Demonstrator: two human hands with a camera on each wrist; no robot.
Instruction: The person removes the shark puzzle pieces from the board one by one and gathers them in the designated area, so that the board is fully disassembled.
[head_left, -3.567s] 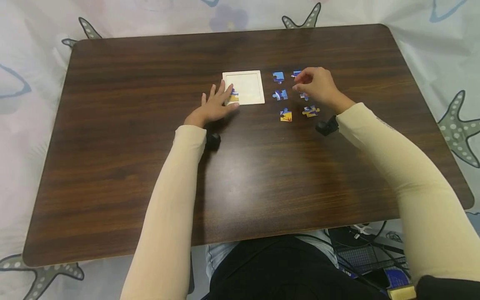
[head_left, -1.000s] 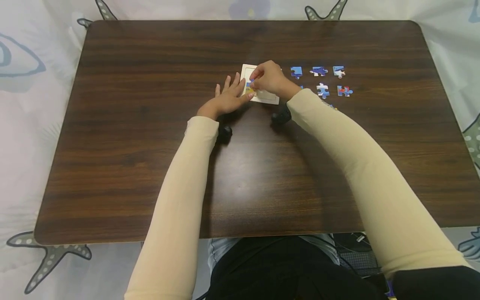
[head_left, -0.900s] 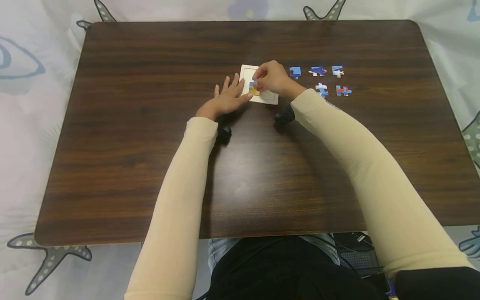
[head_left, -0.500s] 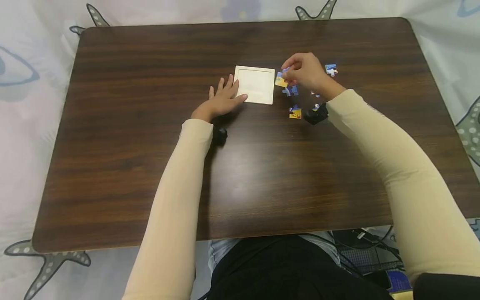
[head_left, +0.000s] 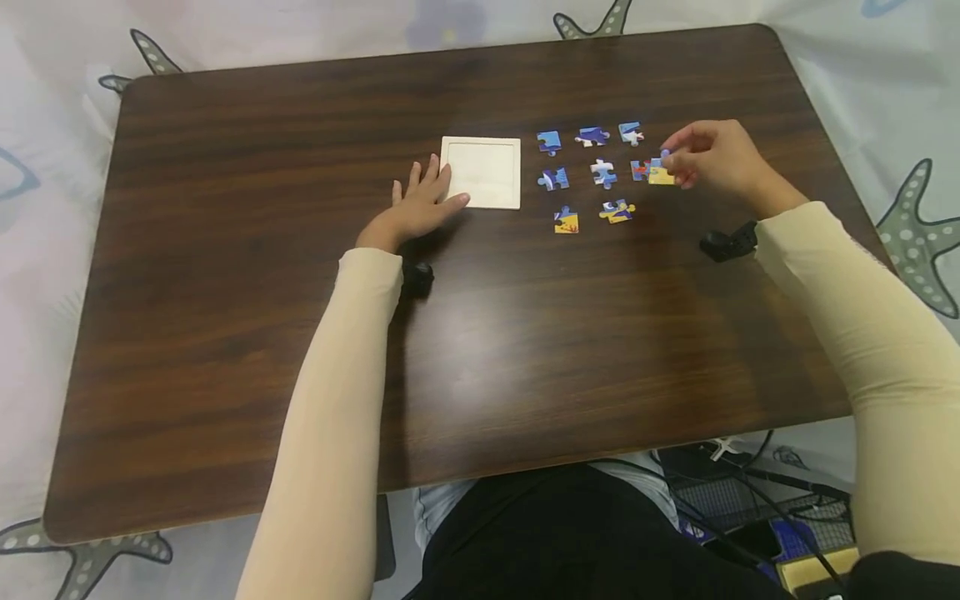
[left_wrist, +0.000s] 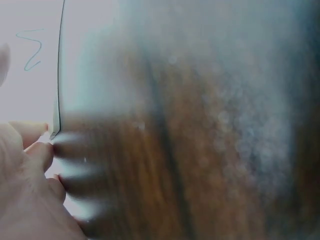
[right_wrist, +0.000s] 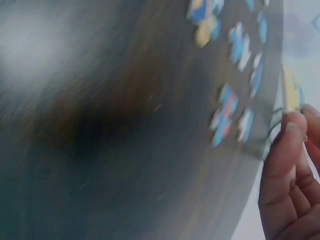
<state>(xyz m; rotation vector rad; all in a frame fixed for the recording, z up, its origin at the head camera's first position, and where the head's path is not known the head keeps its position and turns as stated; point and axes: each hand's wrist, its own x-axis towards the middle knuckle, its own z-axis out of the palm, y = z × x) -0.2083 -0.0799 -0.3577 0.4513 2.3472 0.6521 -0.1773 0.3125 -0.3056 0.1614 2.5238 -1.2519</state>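
My left hand (head_left: pixel 414 210) lies with its fingers spread at the left edge of a pale square puzzle tray (head_left: pixel 487 173), whose recess holds no pieces. In the left wrist view its fingertips touch the board's edge. My right hand (head_left: pixel 720 158) pinches a blue and yellow jigsaw piece (head_left: pixel 661 176) between thumb and fingers, above the table right of the tray. The right wrist view shows that piece's yellow side (right_wrist: pixel 291 92) on edge. Just left of it lies a blue and red piece (head_left: pixel 640 170), partly covered in the head view.
Several loose jigsaw pieces lie in loose rows right of the tray, among them a blue piece (head_left: pixel 549 142), a blue and white piece (head_left: pixel 603 172) and a yellow and blue piece (head_left: pixel 617 212). The dark wooden table (head_left: pixel 480 333) extends around them.
My right hand has lifted the blue and yellow jigsaw piece out of the tray and carried it right, past the loose pieces. My left hand has stayed at the tray's left edge.
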